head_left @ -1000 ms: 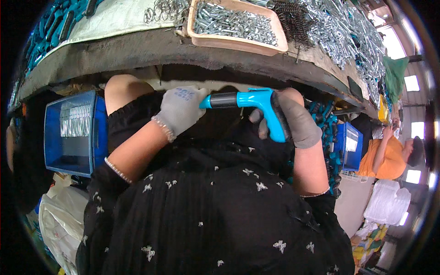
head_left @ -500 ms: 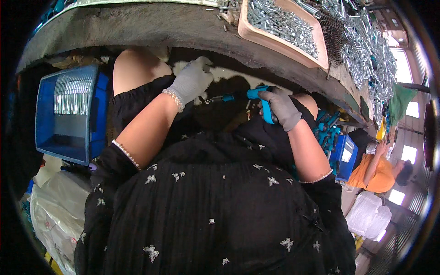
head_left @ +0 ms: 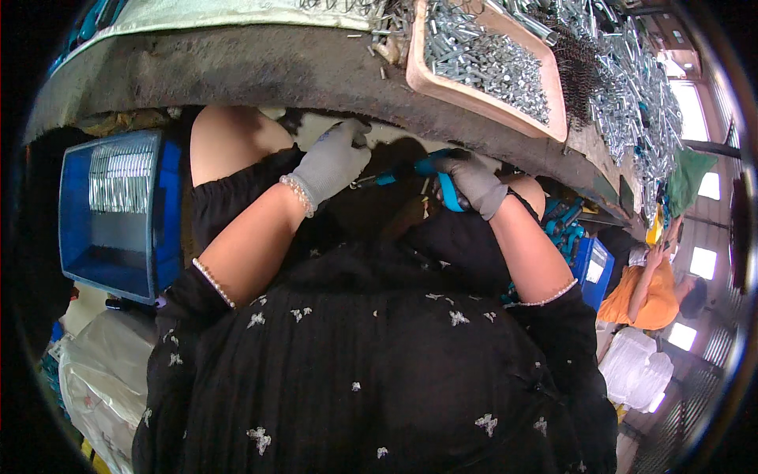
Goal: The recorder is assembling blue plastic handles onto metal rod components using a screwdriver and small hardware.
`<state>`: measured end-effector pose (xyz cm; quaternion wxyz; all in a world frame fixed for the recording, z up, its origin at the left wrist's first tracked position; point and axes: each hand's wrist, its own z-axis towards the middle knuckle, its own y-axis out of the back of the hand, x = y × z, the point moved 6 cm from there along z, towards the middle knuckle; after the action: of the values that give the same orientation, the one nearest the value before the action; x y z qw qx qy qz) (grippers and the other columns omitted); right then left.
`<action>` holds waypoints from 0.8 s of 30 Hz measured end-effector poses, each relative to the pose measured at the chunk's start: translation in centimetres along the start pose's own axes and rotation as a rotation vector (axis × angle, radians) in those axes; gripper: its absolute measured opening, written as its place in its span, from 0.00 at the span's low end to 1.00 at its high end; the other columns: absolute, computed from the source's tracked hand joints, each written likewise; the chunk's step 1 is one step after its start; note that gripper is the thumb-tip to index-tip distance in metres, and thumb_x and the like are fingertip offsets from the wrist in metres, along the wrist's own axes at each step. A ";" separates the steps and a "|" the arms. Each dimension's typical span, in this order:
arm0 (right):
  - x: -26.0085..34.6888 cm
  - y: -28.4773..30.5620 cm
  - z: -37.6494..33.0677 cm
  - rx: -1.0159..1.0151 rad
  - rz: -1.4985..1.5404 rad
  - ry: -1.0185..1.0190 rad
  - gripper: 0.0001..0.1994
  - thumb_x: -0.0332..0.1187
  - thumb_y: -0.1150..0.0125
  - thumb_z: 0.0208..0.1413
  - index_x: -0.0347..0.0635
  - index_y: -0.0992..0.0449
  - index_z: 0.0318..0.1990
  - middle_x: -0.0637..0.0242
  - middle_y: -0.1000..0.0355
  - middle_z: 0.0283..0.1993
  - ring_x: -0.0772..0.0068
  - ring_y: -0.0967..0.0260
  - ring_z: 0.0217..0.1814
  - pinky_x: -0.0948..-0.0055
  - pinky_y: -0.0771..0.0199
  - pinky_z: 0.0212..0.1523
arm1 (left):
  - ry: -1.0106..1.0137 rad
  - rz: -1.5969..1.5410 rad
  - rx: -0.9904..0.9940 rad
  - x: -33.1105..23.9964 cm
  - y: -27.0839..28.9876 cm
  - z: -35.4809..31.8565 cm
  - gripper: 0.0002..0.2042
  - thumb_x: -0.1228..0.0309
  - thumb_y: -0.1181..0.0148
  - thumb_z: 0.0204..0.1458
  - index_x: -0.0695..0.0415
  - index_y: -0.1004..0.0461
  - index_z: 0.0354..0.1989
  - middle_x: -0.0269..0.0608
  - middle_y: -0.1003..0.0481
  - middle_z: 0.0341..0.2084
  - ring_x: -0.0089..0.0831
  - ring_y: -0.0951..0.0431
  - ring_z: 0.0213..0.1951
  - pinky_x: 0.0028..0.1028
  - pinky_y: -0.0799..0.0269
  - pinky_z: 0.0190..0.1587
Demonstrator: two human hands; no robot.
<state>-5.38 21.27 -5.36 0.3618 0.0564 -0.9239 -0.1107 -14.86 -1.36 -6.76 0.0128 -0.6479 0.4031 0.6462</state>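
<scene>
My right hand (head_left: 472,182), in a grey glove, is closed round a teal-handled tool (head_left: 451,193) that looks like pliers. One teal grip curves down below the fingers. Toward my left hand, a second teal piece (head_left: 385,179) ends in a thin metal part (head_left: 363,182); I cannot tell whether it joins the held tool. My left hand (head_left: 332,160), also gloved, has its fingers curled in just above that metal end. Whatever the left fingertips hold, if anything, is hidden. Both hands are over my lap, below the bench edge.
The grey bench edge (head_left: 237,67) curves across in front. On it stand a pink tray (head_left: 482,107) of small metal pins and a heap of metal parts (head_left: 632,103). Blue bins stand left (head_left: 150,284) and right (head_left: 592,268). A person in orange (head_left: 639,296) sits at far right.
The bench and bins appear slightly lower in view. The teal tool has drawn a little closer to my left hand, and my right hand has tilted over it.
</scene>
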 end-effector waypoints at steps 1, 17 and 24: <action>0.0 0.0 0.3 0.026 -0.047 -0.015 0.18 0.40 0.40 0.59 0.34 0.24 0.50 0.60 0.26 0.30 0.71 0.28 0.24 0.73 0.28 0.22 | -0.029 -0.017 -0.003 0.0 -0.2 0.2 0.17 0.67 0.44 0.53 0.65 0.28 0.48 0.60 0.22 0.42 0.56 0.24 0.48 0.43 0.29 0.52; -1.6 -8.2 2.5 -0.148 -0.893 0.400 0.19 0.46 0.43 0.56 0.46 0.19 0.49 0.50 0.23 0.52 0.50 0.24 0.53 0.56 0.26 0.52 | -0.394 0.776 0.632 -0.5 -11.2 2.7 0.19 0.61 0.54 0.62 0.55 0.23 0.55 0.50 0.25 0.56 0.44 0.26 0.59 0.41 0.34 0.62; -5.0 -11.7 11.4 -0.115 -0.875 0.233 0.21 0.43 0.55 0.63 0.48 0.24 0.58 0.54 0.28 0.62 0.54 0.31 0.64 0.58 0.33 0.64 | -0.460 0.820 0.826 2.1 -11.6 8.1 0.17 0.61 0.52 0.61 0.53 0.21 0.50 0.49 0.23 0.52 0.43 0.25 0.56 0.40 0.32 0.58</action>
<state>-9.17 12.77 -19.63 0.3851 0.4334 -0.7586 -0.2974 -15.59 9.77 -15.68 0.0996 -0.2264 0.8224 0.5123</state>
